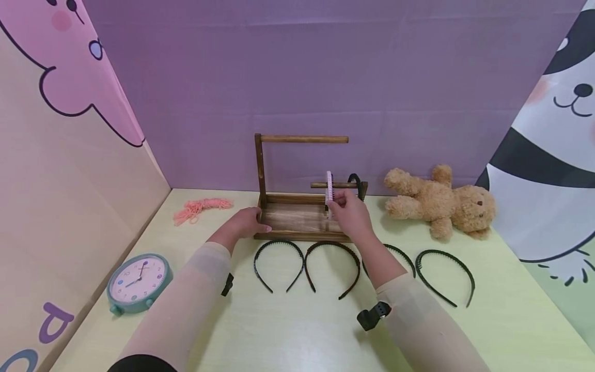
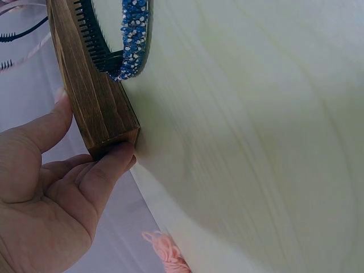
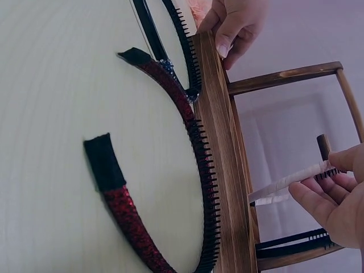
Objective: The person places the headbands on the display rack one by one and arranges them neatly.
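Observation:
A wooden rack (image 1: 302, 236) has a tray base, a tall upper bar and a shorter lower bar. My left hand (image 1: 244, 223) grips the left end of its tray, with thumb and fingers on either side of the wood in the left wrist view. Between thumb and fingers, my right hand (image 1: 352, 217) pinches a pale pink toothed headband (image 1: 329, 185) at the lower bar (image 1: 341, 185). Whether the bar bears the headband's weight, I cannot tell. A black headband (image 1: 355, 179) hangs at that bar's right end.
In front of the rack lie a blue sparkly headband (image 1: 279, 242), a red glitter headband (image 3: 126, 211), a headband partly behind my right arm (image 1: 403, 254) and a dark headband (image 1: 446, 252). Around them are pink yarn (image 1: 200, 207), a clock (image 1: 139, 281) and a teddy bear (image 1: 429, 201).

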Demonstrator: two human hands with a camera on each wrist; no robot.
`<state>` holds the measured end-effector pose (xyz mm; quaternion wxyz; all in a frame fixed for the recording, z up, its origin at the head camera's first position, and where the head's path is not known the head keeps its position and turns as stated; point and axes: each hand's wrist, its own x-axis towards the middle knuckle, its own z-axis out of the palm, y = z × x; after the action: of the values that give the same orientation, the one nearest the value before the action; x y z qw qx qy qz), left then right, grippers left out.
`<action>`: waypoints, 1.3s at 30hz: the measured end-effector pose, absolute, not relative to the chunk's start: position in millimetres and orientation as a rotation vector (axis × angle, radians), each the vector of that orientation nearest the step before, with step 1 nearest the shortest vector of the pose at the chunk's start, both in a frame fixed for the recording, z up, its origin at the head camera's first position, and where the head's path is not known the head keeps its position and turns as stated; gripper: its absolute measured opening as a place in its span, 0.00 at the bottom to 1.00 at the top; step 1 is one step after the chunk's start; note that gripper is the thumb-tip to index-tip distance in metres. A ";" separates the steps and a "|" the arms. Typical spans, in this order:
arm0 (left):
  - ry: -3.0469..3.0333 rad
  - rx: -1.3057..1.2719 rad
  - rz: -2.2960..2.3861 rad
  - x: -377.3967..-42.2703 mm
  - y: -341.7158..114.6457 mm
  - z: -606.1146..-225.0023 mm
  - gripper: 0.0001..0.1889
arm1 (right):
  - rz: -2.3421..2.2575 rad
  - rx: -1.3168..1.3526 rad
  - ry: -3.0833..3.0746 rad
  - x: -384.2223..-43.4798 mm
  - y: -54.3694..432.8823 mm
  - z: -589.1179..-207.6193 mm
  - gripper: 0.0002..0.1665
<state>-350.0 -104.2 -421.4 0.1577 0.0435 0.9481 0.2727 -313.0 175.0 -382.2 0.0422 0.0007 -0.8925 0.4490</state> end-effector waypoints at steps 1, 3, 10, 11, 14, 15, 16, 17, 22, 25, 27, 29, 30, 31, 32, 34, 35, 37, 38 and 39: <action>2.712 0.124 0.783 -350.2 -104.3 -421.3 0.42 | 1.369 -0.004 -2.736 -313.7 175.8 -382.1 0.20; 2.712 0.129 0.784 -350.1 -104.4 -420.8 0.42 | 1.373 -0.016 -2.743 -314.7 177.2 -381.8 0.20; 2.712 0.141 0.785 -348.1 -103.8 -417.6 0.42 | 1.387 -0.032 -2.763 -315.8 180.2 -381.1 0.21; 2.710 0.140 0.788 -348.1 -103.7 -417.2 0.42 | 1.380 -0.031 -2.767 -315.5 180.4 -380.7 0.21; 2.707 0.139 0.795 -348.4 -103.4 -416.8 0.43 | 1.368 -0.030 -2.774 -314.6 181.2 -379.6 0.21; 2.707 0.138 0.797 -348.8 -103.2 -417.0 0.43 | 1.365 -0.031 -2.777 -314.1 181.7 -379.1 0.21; 2.707 0.139 0.797 -349.1 -103.2 -417.3 0.43 | 1.362 -0.033 -2.780 -313.7 182.3 -378.9 0.21; 2.708 0.139 0.795 -349.5 -103.0 -417.7 0.43 | 1.358 -0.035 -2.785 -313.2 182.9 -378.8 0.21; 2.714 0.154 0.774 -350.7 -102.8 -419.7 0.42 | 1.275 -0.013 -2.841 -309.0 187.7 -379.2 0.24; 2.714 0.147 0.771 -350.7 -102.8 -420.2 0.42 | 1.167 0.022 -2.888 -303.8 192.4 -378.8 0.27; 2.713 0.142 0.768 -350.5 -102.7 -420.1 0.42 | 1.112 0.049 -2.917 -299.5 196.8 -377.7 0.31; 2.712 0.140 0.768 -349.7 -102.9 -419.5 0.43 | 1.079 0.068 -2.942 -294.9 202.3 -376.4 0.33; 2.710 0.140 0.766 -349.0 -103.0 -418.8 0.43 | 1.090 0.072 -2.952 -292.5 205.1 -375.5 0.34; 2.709 0.140 0.769 -348.5 -103.1 -418.3 0.43 | 1.107 0.079 -2.961 -290.1 208.0 -374.3 0.35; 2.708 0.140 0.772 -347.8 -103.1 -417.8 0.43 | 1.124 0.080 -2.967 -287.6 211.0 -372.7 0.34; 2.708 0.140 0.777 -346.7 -103.3 -416.9 0.43 | 1.146 0.077 -2.977 -282.9 217.2 -369.0 0.33; 2.709 0.139 0.781 -346.2 -103.4 -416.6 0.43 | 1.157 0.078 -2.983 -280.4 220.4 -366.7 0.34; 2.714 0.149 0.779 -345.8 -103.8 -416.9 0.42 | 1.165 0.079 -2.989 -275.2 227.1 -361.4 0.34; 2.715 0.153 0.779 -345.9 -104.0 -417.3 0.42 | 1.165 0.090 -2.991 -272.7 230.9 -358.7 0.35; 2.717 0.157 0.779 -345.9 -104.1 -417.6 0.42 | 1.170 0.102 -2.996 -270.3 235.1 -355.9 0.36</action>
<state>-345.9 -104.1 -417.6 0.1550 0.0547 0.9482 0.2720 -270.3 235.1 -355.9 -0.0381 0.0318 -0.9304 0.3632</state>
